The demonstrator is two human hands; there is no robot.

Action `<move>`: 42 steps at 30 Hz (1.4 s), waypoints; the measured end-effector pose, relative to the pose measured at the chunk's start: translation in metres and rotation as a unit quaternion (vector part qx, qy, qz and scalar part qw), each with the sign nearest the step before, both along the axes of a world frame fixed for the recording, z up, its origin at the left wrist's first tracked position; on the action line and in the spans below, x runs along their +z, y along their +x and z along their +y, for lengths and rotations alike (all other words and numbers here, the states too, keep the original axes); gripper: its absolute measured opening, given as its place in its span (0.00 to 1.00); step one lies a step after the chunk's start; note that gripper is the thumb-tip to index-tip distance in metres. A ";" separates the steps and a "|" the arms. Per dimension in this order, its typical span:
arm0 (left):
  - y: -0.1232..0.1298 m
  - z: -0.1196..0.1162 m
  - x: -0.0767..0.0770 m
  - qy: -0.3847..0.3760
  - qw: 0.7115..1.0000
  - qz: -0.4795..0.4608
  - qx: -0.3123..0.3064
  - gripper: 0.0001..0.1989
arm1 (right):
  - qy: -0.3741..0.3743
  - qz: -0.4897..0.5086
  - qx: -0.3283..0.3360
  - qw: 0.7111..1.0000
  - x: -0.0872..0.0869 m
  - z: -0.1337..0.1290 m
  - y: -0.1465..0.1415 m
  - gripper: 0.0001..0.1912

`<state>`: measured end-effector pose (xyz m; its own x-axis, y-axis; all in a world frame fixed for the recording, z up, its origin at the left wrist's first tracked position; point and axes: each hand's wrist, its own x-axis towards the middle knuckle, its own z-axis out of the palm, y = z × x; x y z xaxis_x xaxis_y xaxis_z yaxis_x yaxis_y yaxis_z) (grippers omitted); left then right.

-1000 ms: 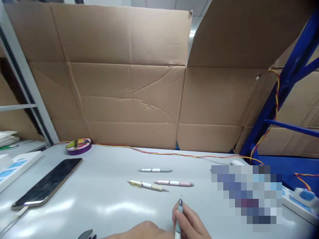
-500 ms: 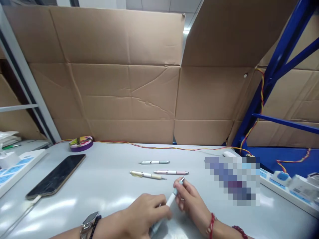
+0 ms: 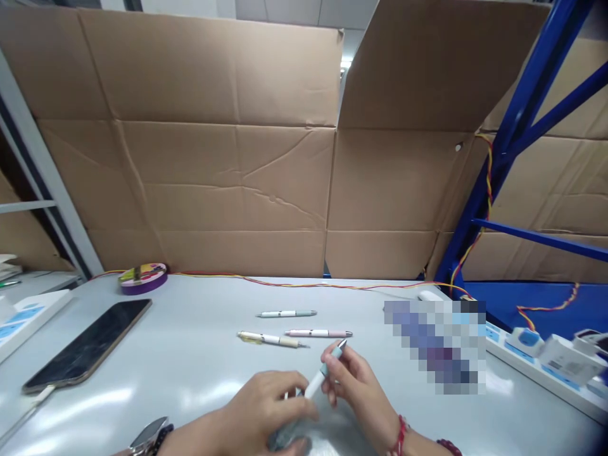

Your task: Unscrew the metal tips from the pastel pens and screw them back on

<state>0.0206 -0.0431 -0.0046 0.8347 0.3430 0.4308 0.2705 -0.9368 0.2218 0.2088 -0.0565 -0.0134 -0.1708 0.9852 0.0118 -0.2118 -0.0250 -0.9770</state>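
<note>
A white pen (image 3: pixel 314 384) with a pale blue grip and a silver tip slants up to the right between my two hands. My right hand (image 3: pixel 356 386) pinches it by the blue grip, close to the tip. Around the pen's lower end are the curled fingers of my left hand (image 3: pixel 266 405), which hide most of that end. Beyond the hands, three more pens lie on the table: a white and grey-green pen (image 3: pixel 287 313), a white and pink pen (image 3: pixel 318 333) and a white and yellow pen (image 3: pixel 273 340).
On the left lie a phone (image 3: pixel 88 345) on a charging cable, a purple-edged round tape roll (image 3: pixel 143 278) and a power strip (image 3: pixel 33 323). Another power strip (image 3: pixel 546 373) and a pixelated object (image 3: pixel 432 345) are on the right. Cardboard panels (image 3: pixel 213 202) stand behind the table (image 3: pixel 190 323).
The whole view has shifted a little, so the table's things appear farther left. Both hands stay on the pen, which keeps about the same slant.
</note>
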 end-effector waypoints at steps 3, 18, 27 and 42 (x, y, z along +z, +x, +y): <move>-0.003 0.010 0.006 0.000 0.999 0.009 0.043 0.13 | 0.058 -0.051 -0.010 0.997 0.005 0.009 0.010 0.20; -0.015 0.052 -0.003 0.006 0.985 0.076 0.154 0.12 | 0.293 -0.559 0.013 0.775 0.000 0.024 0.038 0.11; -0.014 0.048 -0.004 -0.017 0.982 0.086 0.166 0.10 | 0.276 -0.588 0.025 0.760 0.008 0.023 0.036 0.08; -0.026 0.057 0.008 -0.191 0.948 0.084 0.239 0.10 | 0.316 -0.581 0.018 0.750 -0.004 0.022 0.033 0.08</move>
